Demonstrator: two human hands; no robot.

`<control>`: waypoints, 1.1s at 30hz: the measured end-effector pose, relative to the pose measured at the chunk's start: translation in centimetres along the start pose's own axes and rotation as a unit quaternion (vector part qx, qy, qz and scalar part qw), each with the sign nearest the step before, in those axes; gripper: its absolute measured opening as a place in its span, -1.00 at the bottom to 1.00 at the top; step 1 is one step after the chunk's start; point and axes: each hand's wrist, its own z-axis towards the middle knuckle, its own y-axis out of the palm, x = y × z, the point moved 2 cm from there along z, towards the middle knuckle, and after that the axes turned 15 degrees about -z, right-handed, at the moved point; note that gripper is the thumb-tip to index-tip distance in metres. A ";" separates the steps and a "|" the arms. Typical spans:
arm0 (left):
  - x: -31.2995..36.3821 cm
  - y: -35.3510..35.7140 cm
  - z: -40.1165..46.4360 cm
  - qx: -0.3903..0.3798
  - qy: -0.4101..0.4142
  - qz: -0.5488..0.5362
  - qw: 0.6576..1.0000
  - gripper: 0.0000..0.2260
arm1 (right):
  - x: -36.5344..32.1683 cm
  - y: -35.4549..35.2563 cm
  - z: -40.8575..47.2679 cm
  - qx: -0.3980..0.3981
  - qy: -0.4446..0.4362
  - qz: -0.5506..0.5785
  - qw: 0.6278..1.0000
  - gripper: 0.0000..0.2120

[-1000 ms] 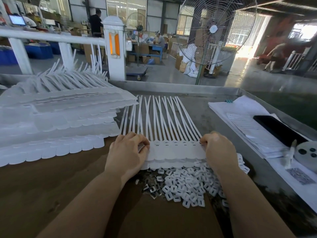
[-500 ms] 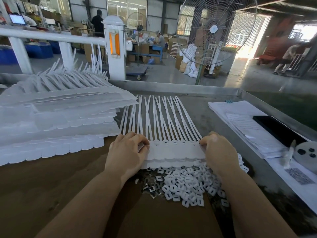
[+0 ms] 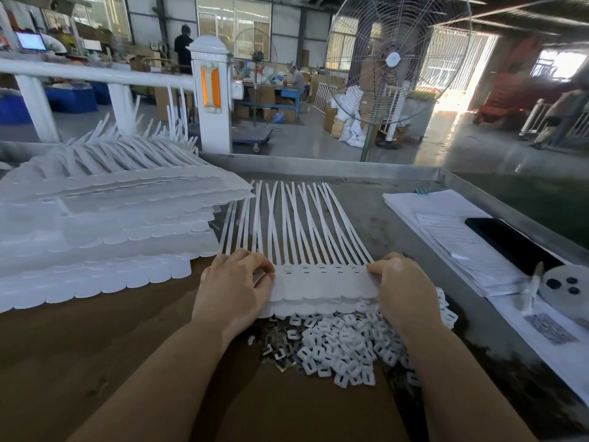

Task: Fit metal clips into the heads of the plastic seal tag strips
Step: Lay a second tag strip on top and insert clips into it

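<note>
1. Strips: a joined row of white strips [image 3: 318, 282] lies flat between the two hands, heads toward the person and tails fanned away beyond the fingertips. At least one more row lies under it.
2. Left hand [image 3: 232, 291]: fingers curled, gripping the left end of the row at the heads.
3. Right hand [image 3: 401, 291]: fingers curled over the right end of the row, holding its edge.
4. Clips: the metal clips [image 3: 280, 349] lie in a loose pile just behind the left palm, partly under the row's near edge. White caps [image 3: 344, 346] are heaped beside them, behind and under the right palm.
5. Step in hand, as judged: squaring and seating the row for loading. The slots in the heads between the fingers appear unfilled, though this is too small to confirm.
6. Next move: one hand must release the row, reach back to the pile and pinch a single clip, while the other hand pins the heads flat. The clip then needs aligning with a head slot near the fingertips.
</note>
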 end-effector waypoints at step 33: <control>-0.2 0.0 0.1 0.011 0.001 -0.010 1.000 -0.91 | 0.1 0.5 0.6 0.019 0.026 0.017 0.999 -0.76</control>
